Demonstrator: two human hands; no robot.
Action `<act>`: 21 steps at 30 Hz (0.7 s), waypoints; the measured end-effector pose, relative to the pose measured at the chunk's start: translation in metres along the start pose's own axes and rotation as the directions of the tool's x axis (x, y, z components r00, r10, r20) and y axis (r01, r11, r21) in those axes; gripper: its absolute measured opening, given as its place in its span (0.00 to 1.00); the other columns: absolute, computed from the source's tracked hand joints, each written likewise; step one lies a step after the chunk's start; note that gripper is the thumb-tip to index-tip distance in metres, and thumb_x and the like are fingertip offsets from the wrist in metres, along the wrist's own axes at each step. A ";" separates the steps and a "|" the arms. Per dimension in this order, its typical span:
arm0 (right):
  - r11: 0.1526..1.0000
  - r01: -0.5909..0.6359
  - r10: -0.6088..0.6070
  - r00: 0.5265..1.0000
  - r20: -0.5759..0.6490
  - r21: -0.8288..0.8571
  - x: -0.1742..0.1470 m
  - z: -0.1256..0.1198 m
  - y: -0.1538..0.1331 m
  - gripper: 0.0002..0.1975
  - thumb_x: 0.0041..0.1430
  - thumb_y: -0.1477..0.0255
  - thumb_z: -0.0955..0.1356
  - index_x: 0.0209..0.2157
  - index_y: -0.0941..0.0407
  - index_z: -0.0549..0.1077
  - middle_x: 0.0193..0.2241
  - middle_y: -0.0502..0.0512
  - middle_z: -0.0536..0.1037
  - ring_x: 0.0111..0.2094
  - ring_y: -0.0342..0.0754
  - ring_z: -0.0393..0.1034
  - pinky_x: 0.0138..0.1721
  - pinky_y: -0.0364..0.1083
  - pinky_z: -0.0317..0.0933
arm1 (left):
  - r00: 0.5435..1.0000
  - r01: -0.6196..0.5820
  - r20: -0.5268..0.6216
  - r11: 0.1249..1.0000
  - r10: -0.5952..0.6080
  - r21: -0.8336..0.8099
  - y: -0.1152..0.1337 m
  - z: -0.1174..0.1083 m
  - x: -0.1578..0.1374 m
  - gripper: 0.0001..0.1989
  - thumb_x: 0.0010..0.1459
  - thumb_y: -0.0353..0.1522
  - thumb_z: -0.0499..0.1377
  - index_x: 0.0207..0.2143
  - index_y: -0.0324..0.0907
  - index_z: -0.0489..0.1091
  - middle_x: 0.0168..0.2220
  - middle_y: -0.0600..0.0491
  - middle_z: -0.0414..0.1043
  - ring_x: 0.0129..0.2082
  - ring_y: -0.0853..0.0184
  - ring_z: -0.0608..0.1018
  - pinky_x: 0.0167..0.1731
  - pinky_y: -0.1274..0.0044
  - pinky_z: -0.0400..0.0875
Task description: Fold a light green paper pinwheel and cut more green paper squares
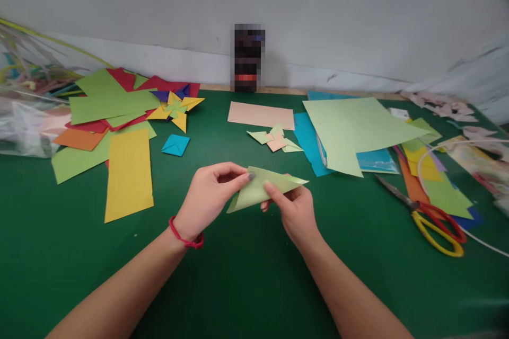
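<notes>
Both hands hold a folded sheet of pale green paper [264, 185] above the green table. My left hand [210, 193], with a red cord bracelet at the wrist, pinches its upper left edge between thumb and fingers. On the other side, my right hand [292, 204] grips the paper with the thumb on top and fingers underneath. The paper comes to a point at the right. Just beyond it lies a folded star [276, 140] in pale green and peach. A peach paper strip [260, 115] rests behind that star.
Colored papers [113, 108], a yellow sheet [129, 175], a yellow star [176, 110] and a blue folded square [175, 145] lie left. Large pale green paper [353, 127] and scissors [421, 212] lie right. A pixelated upright object [248, 58] stands at the wall.
</notes>
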State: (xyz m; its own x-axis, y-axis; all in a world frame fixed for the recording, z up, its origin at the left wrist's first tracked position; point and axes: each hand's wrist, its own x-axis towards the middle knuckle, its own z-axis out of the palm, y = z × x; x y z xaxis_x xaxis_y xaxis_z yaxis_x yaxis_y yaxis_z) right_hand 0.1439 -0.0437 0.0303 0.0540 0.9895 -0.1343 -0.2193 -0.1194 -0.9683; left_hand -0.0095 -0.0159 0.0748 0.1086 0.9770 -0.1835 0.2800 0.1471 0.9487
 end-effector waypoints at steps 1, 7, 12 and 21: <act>1.000 -0.001 0.001 1.000 0.003 -0.002 0.000 0.000 0.000 0.08 0.48 0.68 0.70 0.27 0.58 0.69 0.17 0.48 0.72 0.17 0.42 0.68 0.20 0.43 0.66 | 1.000 -0.003 0.000 1.000 0.003 0.002 0.000 0.000 0.000 0.11 0.48 0.39 0.59 0.26 0.40 0.73 0.26 0.53 0.75 0.26 0.69 0.73 0.23 0.81 0.65; 1.000 0.000 0.000 1.000 0.000 0.005 0.000 -0.001 0.002 0.08 0.48 0.68 0.70 0.27 0.58 0.69 0.18 0.48 0.72 0.17 0.43 0.68 0.20 0.43 0.66 | 1.000 -0.010 0.003 1.000 0.010 -0.005 0.000 0.000 -0.001 0.10 0.49 0.38 0.59 0.26 0.40 0.74 0.26 0.54 0.75 0.25 0.70 0.73 0.22 0.82 0.65; 1.000 -0.001 0.001 1.000 0.000 0.014 0.000 -0.001 0.003 0.08 0.48 0.69 0.70 0.27 0.58 0.69 0.19 0.48 0.72 0.17 0.42 0.68 0.20 0.43 0.65 | 1.000 -0.007 -0.009 1.000 0.007 0.004 0.001 0.001 -0.001 0.10 0.48 0.38 0.60 0.25 0.40 0.73 0.25 0.54 0.74 0.25 0.70 0.73 0.22 0.83 0.64; 1.000 -0.001 0.001 1.000 -0.014 0.023 0.000 0.000 0.002 0.09 0.47 0.68 0.71 0.27 0.58 0.69 0.19 0.48 0.72 0.17 0.42 0.67 0.19 0.43 0.66 | 1.000 -0.006 -0.015 1.000 0.006 0.003 0.000 0.001 0.000 0.09 0.48 0.38 0.60 0.25 0.40 0.73 0.25 0.55 0.74 0.24 0.71 0.72 0.21 0.83 0.64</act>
State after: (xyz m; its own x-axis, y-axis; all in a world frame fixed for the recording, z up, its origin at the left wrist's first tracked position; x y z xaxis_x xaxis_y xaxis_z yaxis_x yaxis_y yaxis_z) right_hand 0.1430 -0.0443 0.0286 0.0671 0.9881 -0.1382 -0.2421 -0.1182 -0.9630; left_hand -0.0085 -0.0165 0.0751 0.0958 0.9802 -0.1734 0.2820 0.1403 0.9491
